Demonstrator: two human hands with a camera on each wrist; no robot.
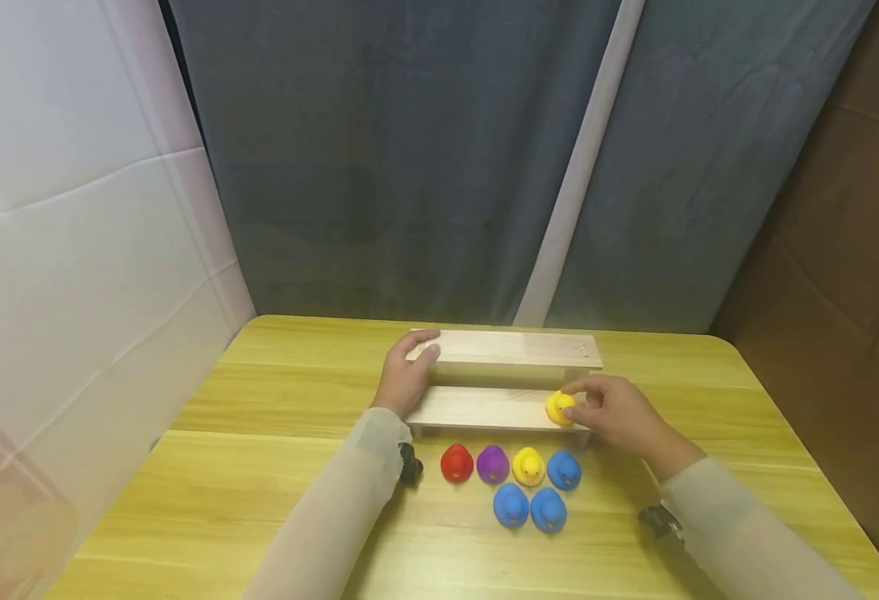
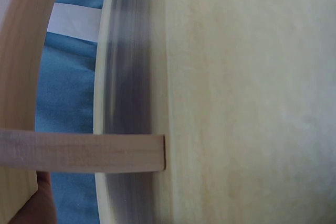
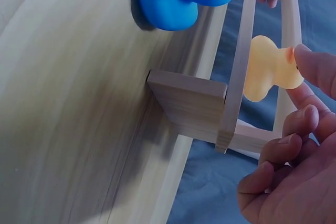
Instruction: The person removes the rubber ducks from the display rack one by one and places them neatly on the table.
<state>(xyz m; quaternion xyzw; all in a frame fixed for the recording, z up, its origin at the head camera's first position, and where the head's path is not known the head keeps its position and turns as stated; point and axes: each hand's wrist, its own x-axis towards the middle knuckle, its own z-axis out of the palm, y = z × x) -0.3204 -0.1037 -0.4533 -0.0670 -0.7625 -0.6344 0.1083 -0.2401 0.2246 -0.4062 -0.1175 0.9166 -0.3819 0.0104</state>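
My right hand (image 1: 622, 412) pinches a yellow rubber duck (image 1: 559, 407) between thumb and forefinger, at the right end of the lower step of a two-step wooden rack (image 1: 484, 407). In the right wrist view the duck (image 3: 265, 72) stands against that step's plank, and the other fingers (image 3: 278, 150) curl loosely below. My left hand (image 1: 405, 375) grips the left end of the rack's upper step (image 1: 514, 347). Only a bit of this hand (image 2: 39, 205) shows in the left wrist view, beside the wood.
In front of the rack, a row holds a red duck (image 1: 457, 463), a purple duck (image 1: 492, 464), another yellow duck (image 1: 528, 467) and a blue duck (image 1: 563, 471). Two more blue ducks (image 1: 511, 505) sit nearer. A dark curtain (image 1: 409, 167) hangs behind the wooden table (image 1: 259, 467).
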